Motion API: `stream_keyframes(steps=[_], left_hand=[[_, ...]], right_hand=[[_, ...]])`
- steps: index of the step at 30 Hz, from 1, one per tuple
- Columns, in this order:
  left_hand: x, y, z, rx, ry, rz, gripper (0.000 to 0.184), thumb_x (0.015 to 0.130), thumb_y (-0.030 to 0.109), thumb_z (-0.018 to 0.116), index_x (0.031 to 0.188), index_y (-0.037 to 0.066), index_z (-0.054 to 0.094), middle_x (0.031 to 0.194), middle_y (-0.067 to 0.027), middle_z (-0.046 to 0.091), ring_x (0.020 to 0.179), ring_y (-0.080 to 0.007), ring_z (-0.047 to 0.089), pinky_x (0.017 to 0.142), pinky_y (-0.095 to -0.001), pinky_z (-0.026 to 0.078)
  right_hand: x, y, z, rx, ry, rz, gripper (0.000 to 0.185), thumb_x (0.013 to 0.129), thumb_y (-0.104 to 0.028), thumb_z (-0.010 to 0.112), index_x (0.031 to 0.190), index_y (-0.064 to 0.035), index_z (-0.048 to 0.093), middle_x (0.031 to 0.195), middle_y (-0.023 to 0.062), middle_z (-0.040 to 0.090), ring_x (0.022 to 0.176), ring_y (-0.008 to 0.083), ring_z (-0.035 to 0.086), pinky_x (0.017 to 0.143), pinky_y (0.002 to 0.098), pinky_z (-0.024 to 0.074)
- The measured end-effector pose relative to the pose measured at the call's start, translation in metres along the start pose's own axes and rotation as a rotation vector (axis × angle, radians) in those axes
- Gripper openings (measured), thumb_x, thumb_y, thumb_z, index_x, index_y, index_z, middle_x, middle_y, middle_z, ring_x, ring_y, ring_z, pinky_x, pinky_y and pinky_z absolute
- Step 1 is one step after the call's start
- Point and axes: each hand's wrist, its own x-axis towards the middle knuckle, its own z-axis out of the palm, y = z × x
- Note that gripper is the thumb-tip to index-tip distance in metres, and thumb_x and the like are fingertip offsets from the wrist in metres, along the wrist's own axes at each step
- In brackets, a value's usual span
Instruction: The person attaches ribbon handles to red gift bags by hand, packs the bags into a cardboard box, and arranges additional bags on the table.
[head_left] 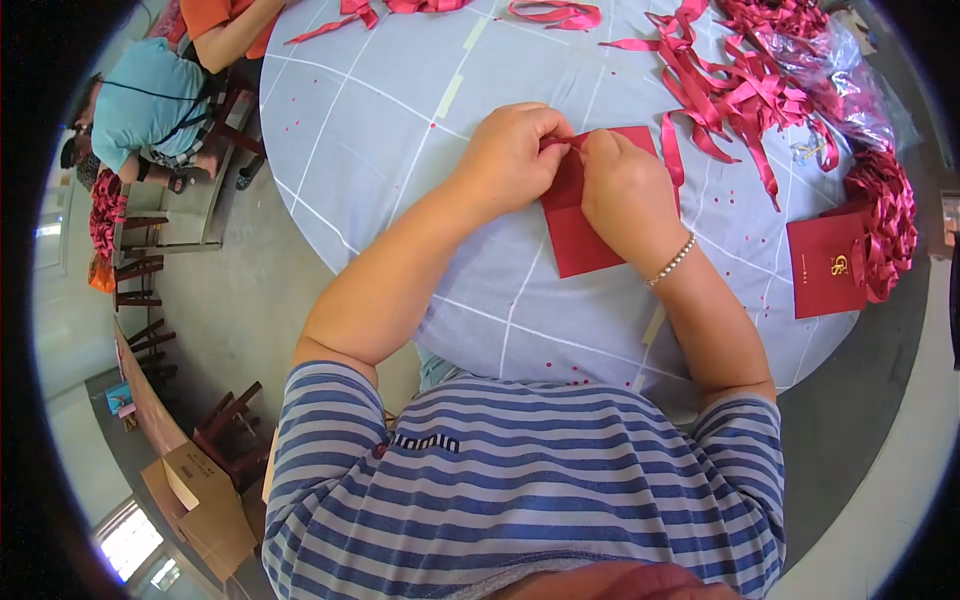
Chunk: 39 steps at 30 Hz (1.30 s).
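Note:
A red card or flat bag (pixel 590 243) lies tilted on the cloth-covered table, under and between my hands. My left hand (pixel 515 155) pinches at its upper left edge, where a bit of red ribbon shows at the fingertips. My right hand (pixel 632 195), with a beaded bracelet at the wrist, covers its middle and right part, fingers closed at the same edge, close to the left fingertips. What exactly the right fingers pinch is hidden. Loose red ribbons (pixel 735 90) lie just beyond to the right.
A red bag with gold print (pixel 826 265) lies at the right edge beside bundled ribbon (pixel 890 225). Clear plastic (pixel 855 95) sits at the back right. Two other people, one in a light blue shirt (pixel 150 95), are at the upper left. Small red dots speckle the tablecloth (pixel 380 120).

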Motion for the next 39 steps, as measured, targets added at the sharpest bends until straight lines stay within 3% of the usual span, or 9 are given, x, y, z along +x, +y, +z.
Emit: stream_keyframes(steps=[6, 11, 21, 24, 26, 30, 33, 36, 39], left_hand=[[-0.001, 0.003, 0.0, 0.273, 0.085, 0.222, 0.006, 0.085, 0.002, 0.064, 0.089, -0.002, 0.066, 0.08, -0.0084, 0.064, 0.072, -0.0188, 0.059, 0.066, -0.0311, 0.047], [0.0, 0.007, -0.001, -0.067, 0.045, -0.11, 0.006, 0.087, 0.005, 0.065, 0.088, -0.001, 0.066, 0.08, -0.0039, 0.064, 0.07, -0.0108, 0.056, 0.064, -0.0272, 0.046], [0.002, 0.0, 0.003, -0.167, 0.025, -0.154, 0.008, 0.091, 0.006, 0.064, 0.091, -0.001, 0.066, 0.082, -0.0002, 0.065, 0.07, -0.0051, 0.054, 0.064, -0.0228, 0.046], [0.001, 0.002, 0.005, -0.036, 0.069, -0.056, 0.006, 0.089, 0.004, 0.064, 0.091, -0.001, 0.066, 0.08, -0.0018, 0.065, 0.072, -0.0084, 0.055, 0.066, -0.0249, 0.047], [0.001, 0.008, 0.003, 0.275, 0.119, 0.311, 0.006, 0.086, 0.001, 0.063, 0.091, -0.001, 0.066, 0.077, -0.004, 0.063, 0.074, -0.0129, 0.057, 0.069, -0.0274, 0.047], [0.002, 0.009, -0.003, 0.162, 0.098, 0.289, 0.009, 0.084, 0.0, 0.063, 0.092, 0.0, 0.066, 0.077, -0.0068, 0.062, 0.078, -0.018, 0.058, 0.071, -0.0297, 0.047], [0.001, 0.011, -0.01, -0.008, -0.018, 0.151, 0.012, 0.083, -0.001, 0.064, 0.094, 0.0, 0.066, 0.082, -0.0075, 0.062, 0.078, -0.0194, 0.059, 0.071, -0.0306, 0.048], [-0.001, 0.01, -0.01, -0.031, -0.098, 0.104, 0.015, 0.082, -0.003, 0.064, 0.096, 0.001, 0.066, 0.086, -0.0084, 0.063, 0.078, -0.0209, 0.059, 0.072, -0.0317, 0.049], [0.001, 0.011, -0.008, 0.051, -0.095, 0.239, 0.018, 0.081, -0.004, 0.065, 0.098, 0.001, 0.066, 0.088, -0.0083, 0.064, 0.08, -0.0217, 0.06, 0.072, -0.0322, 0.049]], right_hand=[[-0.001, -0.008, 0.002, -0.164, 0.01, -0.072, 0.01, 0.081, -0.007, 0.061, 0.086, -0.0016, 0.054, 0.078, 0.0166, 0.06, 0.068, 0.033, 0.062, 0.06, 0.0412, 0.0521], [0.003, 0.003, 0.003, 0.324, 0.021, 0.087, 0.007, 0.086, -0.007, 0.06, 0.085, -0.0004, 0.058, 0.077, 0.0182, 0.063, 0.071, 0.0361, 0.062, 0.062, 0.0442, 0.0496], [0.007, 0.009, 0.0, 0.33, 0.011, 0.161, 0.006, 0.085, -0.006, 0.059, 0.083, -0.0003, 0.059, 0.076, 0.0179, 0.063, 0.07, 0.0363, 0.063, 0.063, 0.0449, 0.0497], [0.007, 0.0, 0.003, 0.16, 0.066, 0.093, 0.008, 0.085, -0.008, 0.059, 0.082, -0.0003, 0.057, 0.075, 0.0176, 0.063, 0.069, 0.036, 0.063, 0.062, 0.0451, 0.05], [0.005, -0.007, 0.004, -0.032, 0.05, 0.063, 0.012, 0.086, -0.011, 0.058, 0.082, -0.0004, 0.056, 0.075, 0.0172, 0.063, 0.068, 0.0346, 0.064, 0.061, 0.0439, 0.0512], [0.007, 0.004, -0.007, 0.148, 0.131, 0.038, 0.013, 0.084, -0.012, 0.063, 0.084, 0.0, 0.06, 0.077, 0.0163, 0.064, 0.066, 0.0319, 0.064, 0.061, 0.0408, 0.0515], [0.004, 0.012, -0.022, 0.612, -0.116, 0.217, 0.014, 0.078, -0.007, 0.072, 0.089, -0.0004, 0.067, 0.08, 0.014, 0.066, 0.065, 0.0298, 0.062, 0.061, 0.0365, 0.0498], [0.008, 0.03, -0.033, 0.438, -0.037, -0.134, 0.013, 0.078, -0.005, 0.07, 0.089, 0.0021, 0.066, 0.082, 0.0126, 0.065, 0.069, 0.0287, 0.062, 0.063, 0.0354, 0.0496], [0.014, 0.032, -0.041, 0.394, -0.04, -0.092, 0.016, 0.077, -0.005, 0.071, 0.089, 0.0014, 0.064, 0.087, 0.0114, 0.063, 0.078, 0.029, 0.061, 0.066, 0.0361, 0.0489]])
